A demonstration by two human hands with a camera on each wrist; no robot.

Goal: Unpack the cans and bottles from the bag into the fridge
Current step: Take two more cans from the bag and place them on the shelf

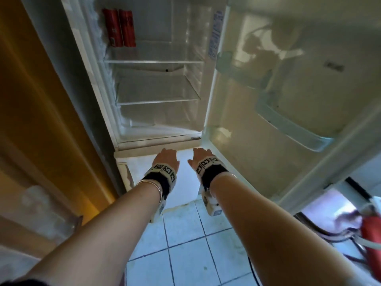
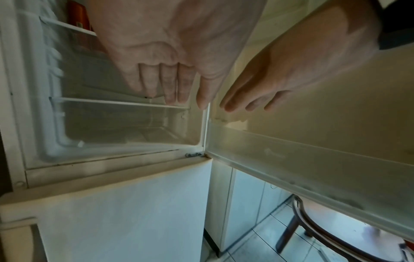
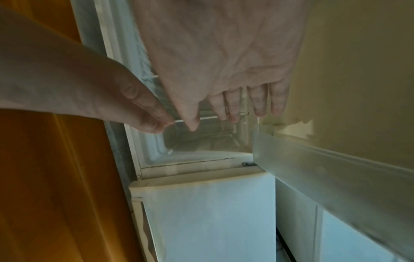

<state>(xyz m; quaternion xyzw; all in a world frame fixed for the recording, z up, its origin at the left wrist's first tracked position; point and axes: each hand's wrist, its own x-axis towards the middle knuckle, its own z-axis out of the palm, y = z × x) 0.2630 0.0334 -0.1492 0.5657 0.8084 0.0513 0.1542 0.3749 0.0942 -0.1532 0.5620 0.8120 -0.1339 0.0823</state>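
Two red cans (image 1: 119,27) stand side by side at the left of the top shelf in the open fridge (image 1: 156,61). One of them shows in the left wrist view as a red can (image 2: 77,16). My left hand (image 1: 166,157) and right hand (image 1: 201,156) reach forward side by side, just below the fridge's open compartment. Both are empty with straight fingers. The left hand (image 2: 185,99) and right hand (image 3: 215,113) show bare palms in the wrist views. I cannot make out the bag for certain.
The fridge door (image 1: 288,100) stands open to the right with empty door bins. Two lower glass shelves (image 1: 158,102) are bare. An orange-brown wall (image 1: 41,100) is at the left. A chair (image 2: 313,230) holding a red object (image 1: 371,230) stands at the lower right on the tiled floor.
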